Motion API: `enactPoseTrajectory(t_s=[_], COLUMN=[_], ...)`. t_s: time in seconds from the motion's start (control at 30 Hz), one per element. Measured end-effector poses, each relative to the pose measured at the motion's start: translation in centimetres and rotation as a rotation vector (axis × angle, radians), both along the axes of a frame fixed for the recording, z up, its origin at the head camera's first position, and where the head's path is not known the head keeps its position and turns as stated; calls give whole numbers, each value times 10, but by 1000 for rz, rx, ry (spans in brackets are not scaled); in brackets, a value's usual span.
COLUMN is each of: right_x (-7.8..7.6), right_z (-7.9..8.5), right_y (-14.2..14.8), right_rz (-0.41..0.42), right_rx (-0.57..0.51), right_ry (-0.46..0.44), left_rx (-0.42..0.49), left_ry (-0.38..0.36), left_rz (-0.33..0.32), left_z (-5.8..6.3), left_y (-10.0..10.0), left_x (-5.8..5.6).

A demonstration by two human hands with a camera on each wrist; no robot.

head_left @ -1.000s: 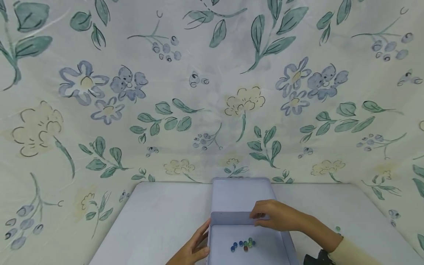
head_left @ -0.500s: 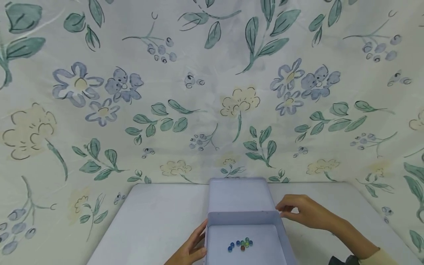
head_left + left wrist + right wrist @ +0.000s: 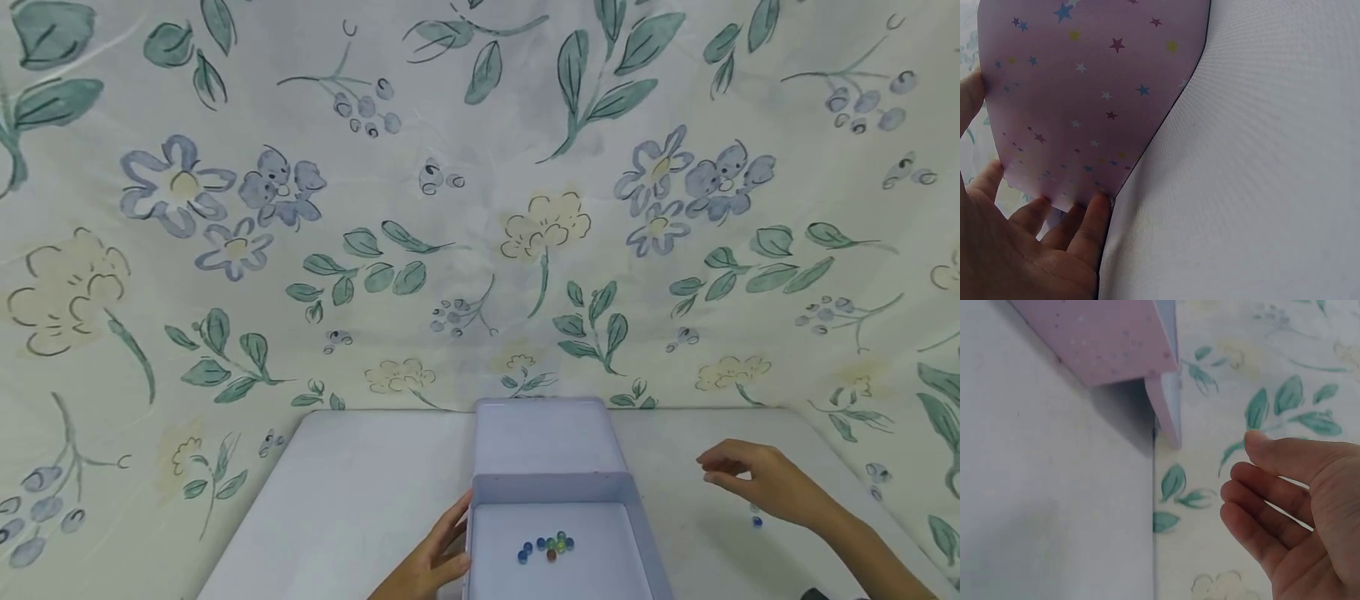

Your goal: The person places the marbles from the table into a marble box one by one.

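A pale lilac box (image 3: 555, 486) stands with its lid folded back at the middle of the table in the head view. Several glass marbles (image 3: 551, 545), blue, green, yellowish and one brown, lie on its floor. My left hand (image 3: 431, 558) touches the box's left side; in the left wrist view its fingertips (image 3: 1099, 206) rest against the pink, star-printed outside. To the right of the box, my right hand (image 3: 768, 483) hovers above the table, fingers loosely bent. The right wrist view shows nothing between its thumb and fingers (image 3: 1254, 506).
A blue marble (image 3: 757, 522) lies on the white table (image 3: 382, 483) below the right hand, with a paler one partly hidden just behind it. The flower-printed cloth (image 3: 450, 250) rises behind the table's far edge.
My right hand has moved from above the box's back wall out to the right, over the table. The left hand keeps its place at the box, and the marbles inside lie as before.
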State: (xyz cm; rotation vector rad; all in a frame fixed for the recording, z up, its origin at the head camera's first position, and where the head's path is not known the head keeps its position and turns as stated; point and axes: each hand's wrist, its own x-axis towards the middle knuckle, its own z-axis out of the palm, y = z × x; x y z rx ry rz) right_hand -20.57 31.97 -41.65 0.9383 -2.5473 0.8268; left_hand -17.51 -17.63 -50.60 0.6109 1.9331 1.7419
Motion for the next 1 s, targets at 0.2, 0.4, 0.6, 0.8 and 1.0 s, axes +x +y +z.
enactPoseTrajectory(t_s=[0.2, 0.4, 0.6, 0.8, 1.0], right_x=[3, 4, 6, 5, 3], right_z=[-3, -11, -25, -39, -55], right_y=[23, 39, 55, 65, 71], right_rz=[-109, -229, -315, -368, -428], right_rx=[-10, 17, 46, 47, 77], right_ry=[-31, -111, -217, -279, -377], left_rx=[5, 0, -3, -2, -4], left_ry=[-28, 0, 14, 10, 9], left_rz=[6, 6, 0, -1, 6], left_z=[0, 0, 2, 1, 1], left_y=[-1, 0, 1, 1, 1], left_x=[3, 1, -1, -1, 1])
